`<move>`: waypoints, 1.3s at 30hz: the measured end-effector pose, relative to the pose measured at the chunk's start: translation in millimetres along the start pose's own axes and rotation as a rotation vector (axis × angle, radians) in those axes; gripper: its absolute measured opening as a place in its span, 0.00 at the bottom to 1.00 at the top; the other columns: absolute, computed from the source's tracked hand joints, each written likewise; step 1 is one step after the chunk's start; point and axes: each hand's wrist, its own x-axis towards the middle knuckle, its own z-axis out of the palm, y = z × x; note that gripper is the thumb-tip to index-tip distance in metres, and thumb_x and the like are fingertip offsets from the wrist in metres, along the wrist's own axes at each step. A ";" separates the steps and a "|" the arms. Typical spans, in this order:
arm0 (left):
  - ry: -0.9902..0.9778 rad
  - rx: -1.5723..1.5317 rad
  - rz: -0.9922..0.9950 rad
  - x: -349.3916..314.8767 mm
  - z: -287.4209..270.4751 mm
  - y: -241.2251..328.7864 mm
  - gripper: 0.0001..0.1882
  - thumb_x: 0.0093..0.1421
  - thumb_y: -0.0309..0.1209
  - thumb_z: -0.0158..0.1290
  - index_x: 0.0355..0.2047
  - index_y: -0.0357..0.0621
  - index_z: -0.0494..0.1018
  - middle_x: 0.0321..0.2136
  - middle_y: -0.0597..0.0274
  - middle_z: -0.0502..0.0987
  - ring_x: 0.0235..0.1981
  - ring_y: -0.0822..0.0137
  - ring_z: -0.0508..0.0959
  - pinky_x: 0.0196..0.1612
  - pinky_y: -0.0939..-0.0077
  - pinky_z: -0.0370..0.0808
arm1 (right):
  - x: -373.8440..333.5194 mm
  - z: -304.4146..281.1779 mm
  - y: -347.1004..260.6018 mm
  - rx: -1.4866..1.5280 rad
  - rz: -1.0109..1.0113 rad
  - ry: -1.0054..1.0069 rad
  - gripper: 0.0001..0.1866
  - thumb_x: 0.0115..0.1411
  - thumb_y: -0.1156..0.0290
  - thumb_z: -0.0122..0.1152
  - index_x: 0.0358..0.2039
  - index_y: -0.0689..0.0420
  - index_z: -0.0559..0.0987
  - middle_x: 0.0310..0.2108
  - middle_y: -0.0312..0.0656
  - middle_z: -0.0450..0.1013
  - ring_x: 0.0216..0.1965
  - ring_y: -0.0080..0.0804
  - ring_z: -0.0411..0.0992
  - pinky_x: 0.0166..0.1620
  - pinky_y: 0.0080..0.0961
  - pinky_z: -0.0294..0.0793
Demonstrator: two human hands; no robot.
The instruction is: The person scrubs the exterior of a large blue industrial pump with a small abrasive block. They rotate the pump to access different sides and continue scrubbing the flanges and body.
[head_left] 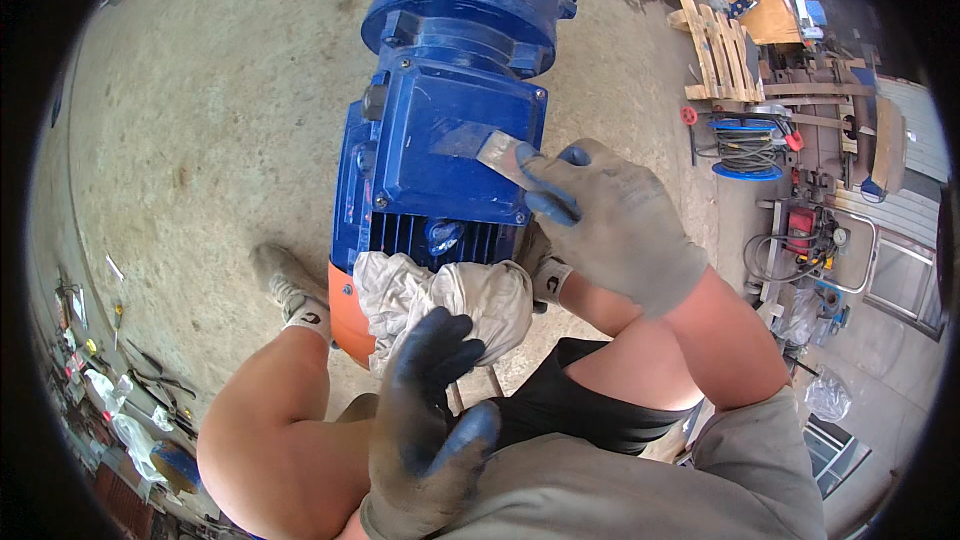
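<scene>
Scraper (492, 148): a flat metal blade, thin and stiff, lying almost flat on the lid of the blue terminal box (455, 140), its edge pointing away from the right hand (605, 225). That gloved hand pinches the blade's near end between thumb and fingertips, with the forefinger laid along it. Judged light and rigid; the edge could bite or skid on smooth paint, so the hold belongs far back at the handle end, fingers clear of the edge. The box sits on a big blue electric motor (450, 90), surely heavy and unmoving, its ribbed body just below the hand. A crumpled pale rag (450, 295), soft and limp, lies draped beneath the right wrist, against the motor's orange end. The left hand (430, 420), gloved, is held open with fingers spread, empty, just under the rag. Concrete floor (200, 140) around; hand tools (140, 380) scattered well off to the left.
</scene>
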 end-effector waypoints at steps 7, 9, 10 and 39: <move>-0.049 0.022 0.010 -3.9 -5.5 -1.4 0.43 0.70 0.34 0.63 0.79 0.34 0.56 0.72 0.44 0.69 0.71 0.50 0.72 0.76 0.50 0.67 | 4.5 1.1 -13.7 -0.011 -0.056 0.014 0.19 0.71 0.60 0.64 0.60 0.47 0.86 0.46 0.52 0.81 0.42 0.54 0.85 0.47 0.48 0.83; -0.061 0.006 0.014 -3.5 -5.9 -1.7 0.42 0.71 0.32 0.62 0.79 0.34 0.56 0.72 0.44 0.68 0.71 0.50 0.72 0.76 0.50 0.66 | 6.0 0.5 -16.9 -0.043 0.008 -0.021 0.19 0.71 0.61 0.65 0.60 0.48 0.86 0.44 0.52 0.82 0.42 0.53 0.85 0.47 0.48 0.83; -0.073 -0.008 0.013 -3.5 -6.0 -1.7 0.42 0.71 0.31 0.62 0.79 0.33 0.56 0.72 0.43 0.68 0.72 0.50 0.72 0.76 0.50 0.66 | 6.9 0.5 -17.6 -0.094 0.093 -0.060 0.19 0.71 0.61 0.65 0.60 0.48 0.86 0.44 0.52 0.82 0.42 0.53 0.85 0.47 0.48 0.83; -0.234 0.071 0.025 -10.9 -11.0 -3.7 0.44 0.69 0.28 0.64 0.79 0.32 0.55 0.73 0.43 0.68 0.72 0.53 0.72 0.76 0.53 0.67 | 20.8 -3.2 -9.3 -0.022 -0.031 0.012 0.18 0.67 0.60 0.69 0.55 0.48 0.89 0.43 0.48 0.83 0.44 0.52 0.84 0.50 0.47 0.83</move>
